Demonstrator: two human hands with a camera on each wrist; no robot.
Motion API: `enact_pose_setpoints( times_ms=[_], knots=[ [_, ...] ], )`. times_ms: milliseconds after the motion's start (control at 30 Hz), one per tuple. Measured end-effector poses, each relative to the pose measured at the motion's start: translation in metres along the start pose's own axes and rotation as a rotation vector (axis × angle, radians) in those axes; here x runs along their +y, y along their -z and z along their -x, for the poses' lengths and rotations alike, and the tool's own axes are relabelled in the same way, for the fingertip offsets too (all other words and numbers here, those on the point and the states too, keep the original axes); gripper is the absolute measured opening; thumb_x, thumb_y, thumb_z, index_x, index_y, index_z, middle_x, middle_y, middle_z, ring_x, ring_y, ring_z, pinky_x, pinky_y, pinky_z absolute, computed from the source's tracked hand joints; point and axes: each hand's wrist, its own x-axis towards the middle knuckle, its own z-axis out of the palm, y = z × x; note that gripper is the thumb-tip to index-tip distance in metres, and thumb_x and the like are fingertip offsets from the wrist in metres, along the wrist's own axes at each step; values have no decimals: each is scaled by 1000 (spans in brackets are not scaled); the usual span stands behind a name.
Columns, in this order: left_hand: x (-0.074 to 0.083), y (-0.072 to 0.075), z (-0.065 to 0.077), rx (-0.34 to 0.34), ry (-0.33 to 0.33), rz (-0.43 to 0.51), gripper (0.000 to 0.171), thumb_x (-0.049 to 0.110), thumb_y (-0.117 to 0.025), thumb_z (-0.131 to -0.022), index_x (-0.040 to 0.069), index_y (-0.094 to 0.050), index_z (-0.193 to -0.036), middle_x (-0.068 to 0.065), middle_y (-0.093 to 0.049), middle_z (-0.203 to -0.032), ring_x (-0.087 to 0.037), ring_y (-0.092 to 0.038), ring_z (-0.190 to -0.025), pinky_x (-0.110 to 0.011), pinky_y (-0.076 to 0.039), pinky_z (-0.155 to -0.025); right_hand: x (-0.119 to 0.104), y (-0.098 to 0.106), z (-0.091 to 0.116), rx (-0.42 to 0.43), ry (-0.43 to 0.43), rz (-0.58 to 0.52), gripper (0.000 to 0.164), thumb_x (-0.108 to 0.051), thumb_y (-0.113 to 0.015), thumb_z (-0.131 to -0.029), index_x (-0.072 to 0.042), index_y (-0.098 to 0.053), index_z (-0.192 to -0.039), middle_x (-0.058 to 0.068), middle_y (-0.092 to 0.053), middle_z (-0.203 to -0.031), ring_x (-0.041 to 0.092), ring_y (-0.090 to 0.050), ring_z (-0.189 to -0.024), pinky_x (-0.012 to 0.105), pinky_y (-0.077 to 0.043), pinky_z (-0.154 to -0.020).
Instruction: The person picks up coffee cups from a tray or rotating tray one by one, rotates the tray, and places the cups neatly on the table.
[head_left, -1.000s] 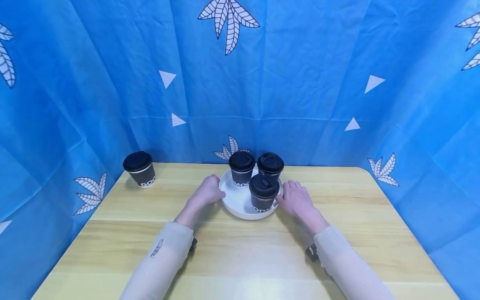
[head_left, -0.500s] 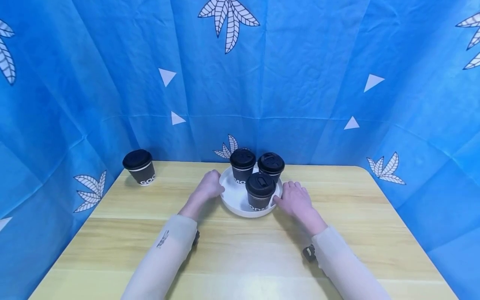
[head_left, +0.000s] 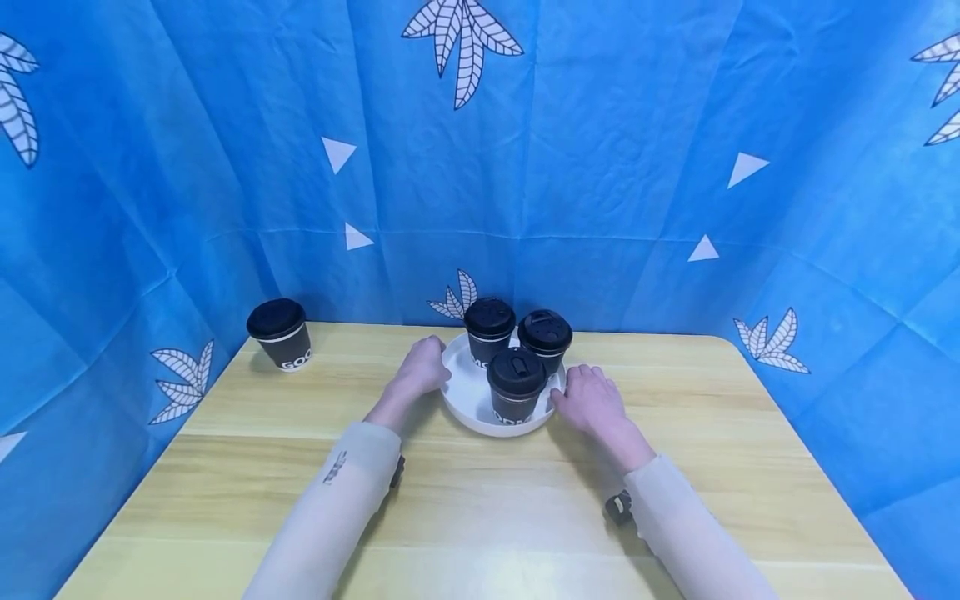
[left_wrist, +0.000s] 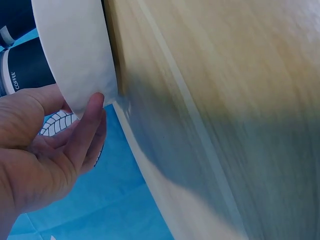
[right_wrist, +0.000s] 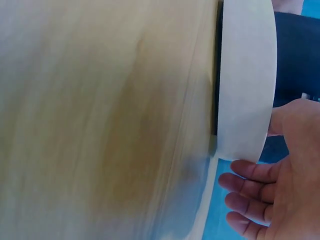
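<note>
A round white tray [head_left: 467, 393] with a raised rim stands on the wooden table, bearing three upright dark paper coffee cups with black lids: a front cup [head_left: 516, 379], a back left cup [head_left: 490, 323] and a back right cup [head_left: 546, 335]. My left hand [head_left: 422, 368] pinches the tray's left rim; in the left wrist view its thumb goes over the edge and a fingertip presses the outer wall [left_wrist: 80, 55]. On the opposite side my right hand [head_left: 592, 402] holds the rim, thumb inside and fingers outside against the wall [right_wrist: 247, 80].
Another lidded coffee cup [head_left: 281, 335] stands alone at the table's far left corner. A blue curtain [head_left: 600, 150] with leaf prints hangs right behind the table [head_left: 480, 517] and along both sides.
The front cup has shifted left and the two back cups slightly right, while the tray stays in about the same place. The left hand has moved slightly away from me.
</note>
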Motion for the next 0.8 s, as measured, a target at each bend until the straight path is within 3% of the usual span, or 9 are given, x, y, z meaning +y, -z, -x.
enact_pose_setpoints(
  times_ms=[133,367,533,800],
  knots=[
    [-2,-3,-1,1,-8,-8,49,-7,-70,-87,-8,-56,-134,-23,-63,-128,-35,-62,-113,-44,-54,-104,5,-2,-2,2,-1,-60,43,-35,-57,-101,4,-61,-118,18,-60,-110,39,-56,-106,55,-52,-92],
    [-1,-5,-5,-1,-21,-11,53,-7,-70,-87,-8,-54,-138,-24,-62,-134,-36,-61,-119,-44,-53,-107,11,-3,-5,-5,-1,-130,37,-30,-57,-100,3,-62,-116,17,-62,-107,38,-58,-103,55,-53,-90],
    [-1,-5,-11,7,-37,-38,54,-6,-70,-87,-8,-55,-139,-24,-62,-135,-36,-61,-122,-45,-51,-108,11,-2,-7,-11,-5,-124,34,-32,-59,-99,0,-63,-110,14,-61,-101,35,-58,-96,53,-53,-86],
    [-1,-3,-13,14,-57,-33,51,-4,-65,-88,-8,-54,-137,-24,-62,-131,-35,-61,-116,-46,-52,-105,11,-5,-7,11,16,-89,42,-36,-59,-98,2,-64,-114,15,-62,-104,37,-59,-101,55,-54,-89]
  ],
)
